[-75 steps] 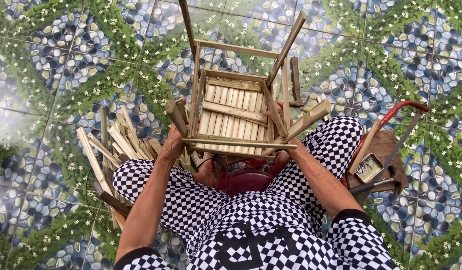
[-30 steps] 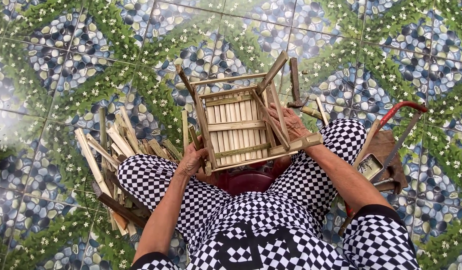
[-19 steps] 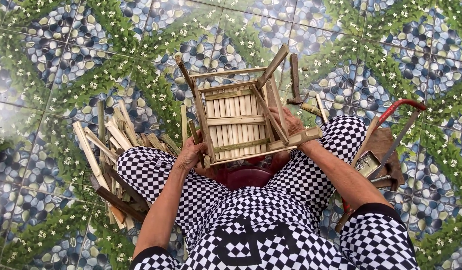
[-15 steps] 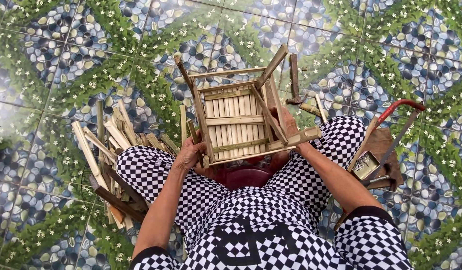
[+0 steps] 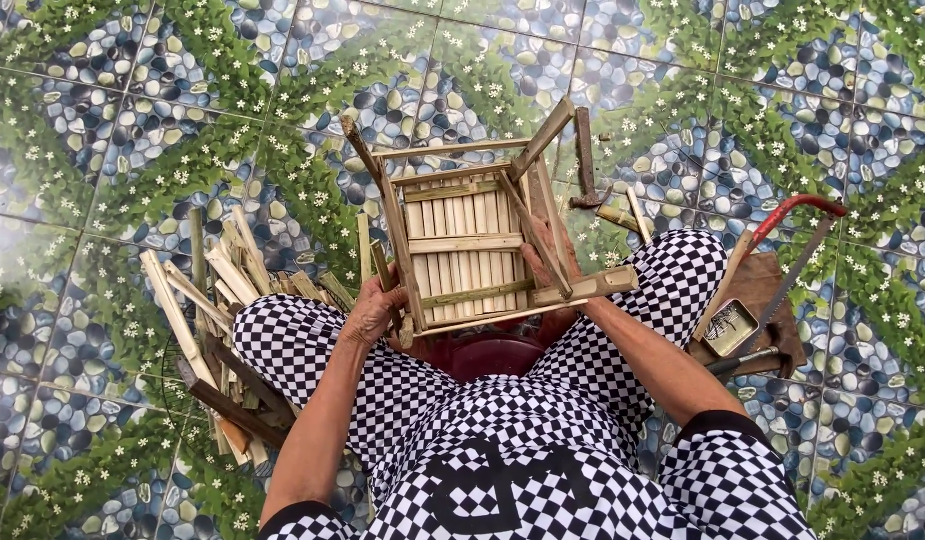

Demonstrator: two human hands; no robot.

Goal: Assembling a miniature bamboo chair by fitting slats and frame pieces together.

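Observation:
A small bamboo stool frame with a slatted seat lies upturned between my knees, its legs pointing away from me. My left hand grips its near left corner post. My right hand reaches through the frame on the right and holds a diagonal brace and rail. I sit in black-and-white chequered trousers over a dark red low stool.
A pile of cut bamboo strips lies on the floor by my left knee. On the right are a red-framed hacksaw, a wooden board with a small tin, and a hammer. The floor is patterned tile.
The stool frame has been turned and tilted to the left in my hands and drawn closer over my lap; both hands shifted their hold along its lower edge.

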